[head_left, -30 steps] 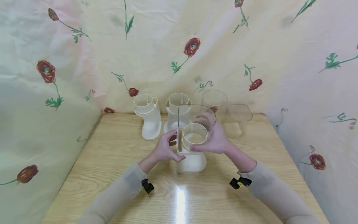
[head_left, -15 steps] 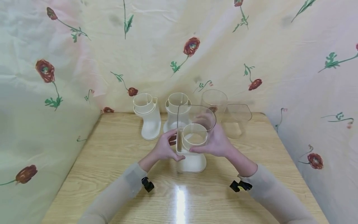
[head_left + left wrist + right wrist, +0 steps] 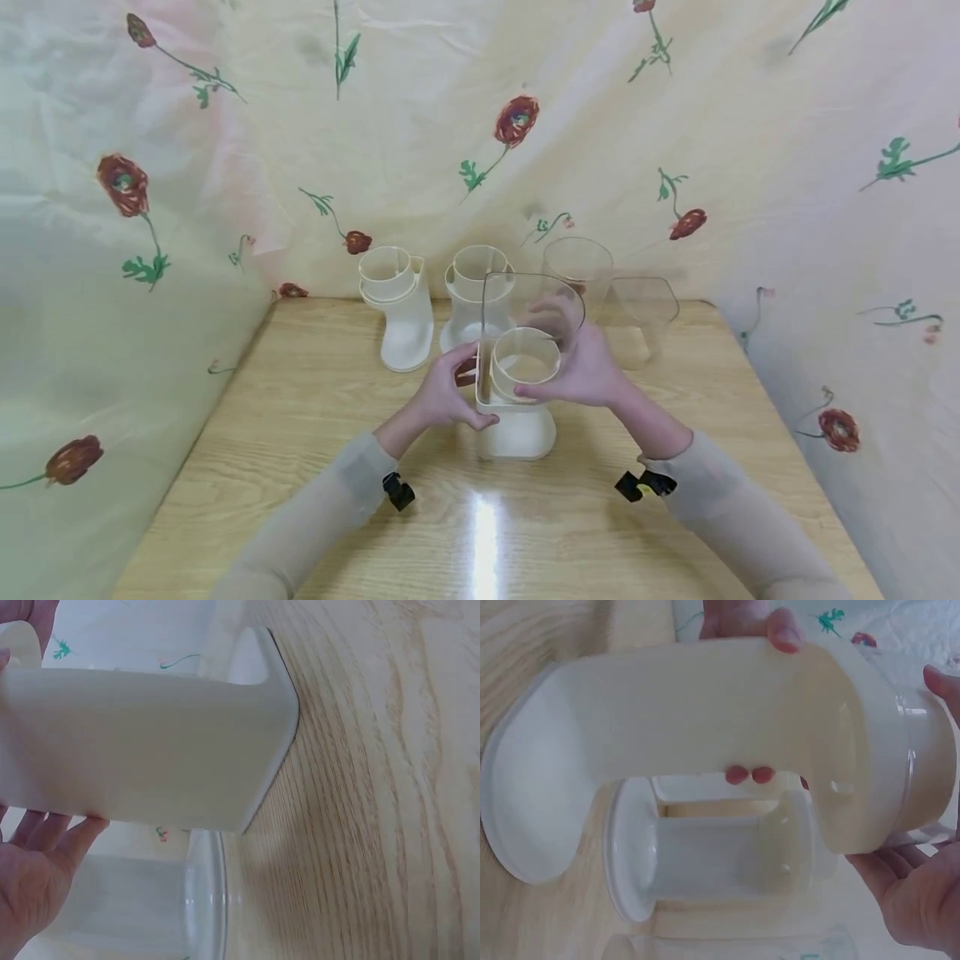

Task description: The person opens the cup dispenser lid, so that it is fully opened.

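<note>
Near the middle of the table in the head view stands a white plastic stand with a rounded foot. On top of it sit a round, cream-rimmed collar and a tall clear container with a D-shaped rim. My left hand grips the stand's upright from the left; in the left wrist view its fingertips lie along the column's edge. From the right, my right hand holds the clear container, thumb in front, fingers behind. The right wrist view shows this right hand around the clear part beyond the stand's head.
Behind my hands are two similar white stands, a left one and a middle one, each topped by a round collar. A clear round container and a clear angular one stand at the back right. Flowered cloth surrounds the wooden table.
</note>
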Available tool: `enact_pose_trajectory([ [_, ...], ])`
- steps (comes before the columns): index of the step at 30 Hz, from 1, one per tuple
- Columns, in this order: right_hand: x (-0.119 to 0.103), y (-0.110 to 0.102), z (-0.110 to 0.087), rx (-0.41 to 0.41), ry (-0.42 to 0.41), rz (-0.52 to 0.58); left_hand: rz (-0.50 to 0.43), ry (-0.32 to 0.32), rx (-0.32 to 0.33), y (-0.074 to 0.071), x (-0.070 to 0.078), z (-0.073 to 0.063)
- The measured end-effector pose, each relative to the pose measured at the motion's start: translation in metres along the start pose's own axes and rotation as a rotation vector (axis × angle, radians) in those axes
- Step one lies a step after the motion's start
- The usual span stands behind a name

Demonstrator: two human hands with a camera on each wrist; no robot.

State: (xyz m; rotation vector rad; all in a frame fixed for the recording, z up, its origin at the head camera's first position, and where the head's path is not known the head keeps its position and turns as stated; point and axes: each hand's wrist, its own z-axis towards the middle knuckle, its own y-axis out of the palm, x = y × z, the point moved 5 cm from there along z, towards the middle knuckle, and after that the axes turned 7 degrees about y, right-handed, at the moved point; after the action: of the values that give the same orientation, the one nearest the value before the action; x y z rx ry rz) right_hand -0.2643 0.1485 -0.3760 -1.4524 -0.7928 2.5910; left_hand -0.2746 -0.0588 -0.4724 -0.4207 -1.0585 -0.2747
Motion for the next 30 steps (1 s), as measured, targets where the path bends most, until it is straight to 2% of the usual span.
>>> enact_pose_trajectory([
  [3, -0.003, -0.001, 0.000, -0.026, 0.040, -0.019, -0.006, -0.010, -0.001, 0.000, 0.000, 0.000],
  [7, -0.004, -0.002, -0.001, -0.091, 0.048, -0.005, -0.017, -0.013, -0.009, 0.000, 0.000, 0.000],
  [15, 0.008, -0.005, -0.014, -0.220, 0.096, -0.007, -0.002, -0.017, -0.018, 0.001, -0.001, 0.002],
  [23, 0.002, -0.005, -0.017, -0.194, 0.086, -0.099, 0.008, -0.028, -0.024, 0.002, -0.002, 0.001],
  [27, -0.005, -0.005, -0.019, -0.183, 0.053, -0.163, 0.014, -0.037, -0.021, 0.002, -0.001, 0.000],
  [30, -0.004, -0.005, -0.019, -0.179, 0.051, -0.163, 0.017, -0.026, -0.013, 0.002, 0.000, 0.001],
])
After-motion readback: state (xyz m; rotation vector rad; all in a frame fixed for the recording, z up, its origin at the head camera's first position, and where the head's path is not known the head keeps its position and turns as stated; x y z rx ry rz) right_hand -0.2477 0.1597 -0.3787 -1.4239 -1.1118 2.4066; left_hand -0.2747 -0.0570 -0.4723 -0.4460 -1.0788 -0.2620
